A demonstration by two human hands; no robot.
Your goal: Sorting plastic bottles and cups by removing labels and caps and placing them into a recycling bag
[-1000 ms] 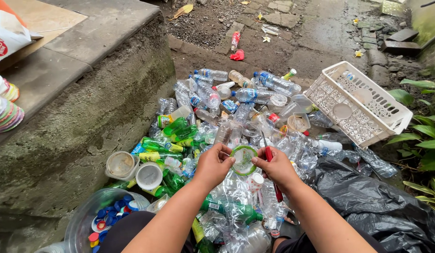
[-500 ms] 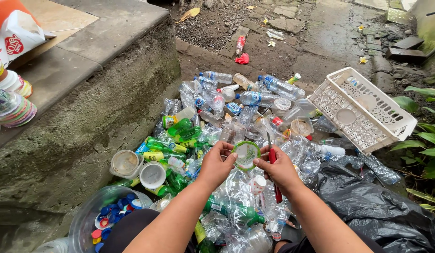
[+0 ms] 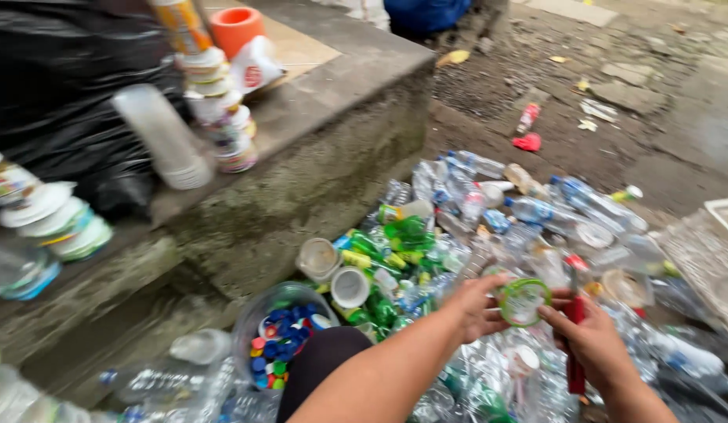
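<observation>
Above bottle pile [image 3: 489,227], hands-held cup [image 3: 523,301]

An outdoor yard for sorting recyclables: plastic bottles [image 3: 497,211] heaped on dirt ground [image 3: 614,102], a concrete step [image 3: 301,149] left, a tub of bottle caps [image 3: 281,341] near.

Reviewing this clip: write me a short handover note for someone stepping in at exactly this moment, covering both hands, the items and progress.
Left hand: grips the rim of a clear plastic cup with a green lid.
Right hand: fingers on the same cup's other side, also holding a red-handled tool; its blade is not visible.
Around: pile of plastic bottles ahead, a clear container of bottle caps at left, stacked cups on the concrete step.
Done: caps collected, cups stacked.
Left: this cup, then the pile.
</observation>
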